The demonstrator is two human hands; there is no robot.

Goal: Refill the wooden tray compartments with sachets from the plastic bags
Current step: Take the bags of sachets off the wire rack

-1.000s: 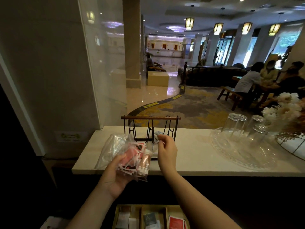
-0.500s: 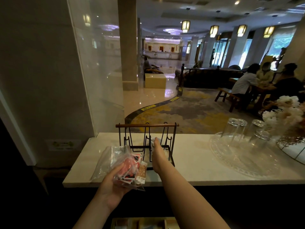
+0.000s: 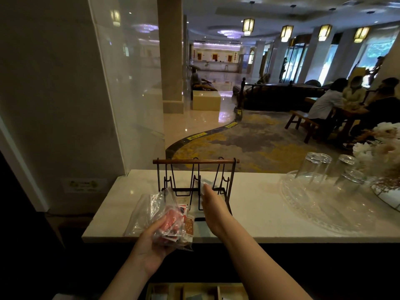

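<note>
My left hand [image 3: 149, 245] grips a clear plastic bag [image 3: 160, 215] full of red and brown sachets, held over the near edge of the white marble counter [image 3: 259, 213]. My right hand [image 3: 213, 204] reaches forward into the wire cup rack [image 3: 194, 180] and pinches a small pale sachet [image 3: 205, 185] at its fingertips. The wooden tray [image 3: 194, 291] with its compartments shows only as a strip at the bottom edge, below my arms; its contents are mostly cut off.
A clear glass platter [image 3: 320, 204] with several upturned glasses [image 3: 318, 167] stands on the right of the counter. White flowers [image 3: 381, 146] in a vase sit at the far right. A glass panel [image 3: 125, 94] rises at the left. People sit at a table [image 3: 346, 98] beyond.
My right hand has pushed farther forward into the rack with the sachet. The view has tilted up, so the wooden tray has slid almost out of sight. The left hand keeps the bag.
</note>
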